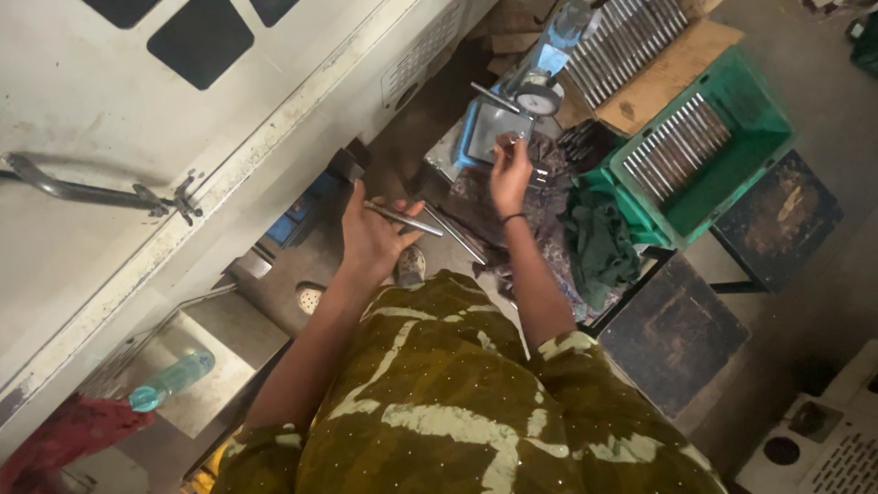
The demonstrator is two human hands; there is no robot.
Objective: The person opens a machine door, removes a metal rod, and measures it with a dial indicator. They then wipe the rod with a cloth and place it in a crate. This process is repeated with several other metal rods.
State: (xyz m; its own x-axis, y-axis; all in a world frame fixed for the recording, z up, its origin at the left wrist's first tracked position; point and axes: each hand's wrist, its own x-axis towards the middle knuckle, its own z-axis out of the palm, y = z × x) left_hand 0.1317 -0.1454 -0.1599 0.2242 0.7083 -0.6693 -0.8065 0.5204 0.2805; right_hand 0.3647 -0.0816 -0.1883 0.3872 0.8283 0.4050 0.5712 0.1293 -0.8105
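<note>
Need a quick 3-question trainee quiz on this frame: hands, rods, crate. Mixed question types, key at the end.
1. True or false: the left hand holds metal rods.
2. Which thing is the right hand nearest to? A) the teal water bottle B) the dial gauge stand C) the green cloth
3. Fill in: the green crate holds a row of metal ____.

Key: 1 true. 2 B; the fingers pinch a small metal piece just below the stand's flat plate. 3 rods, lying side by side.
</note>
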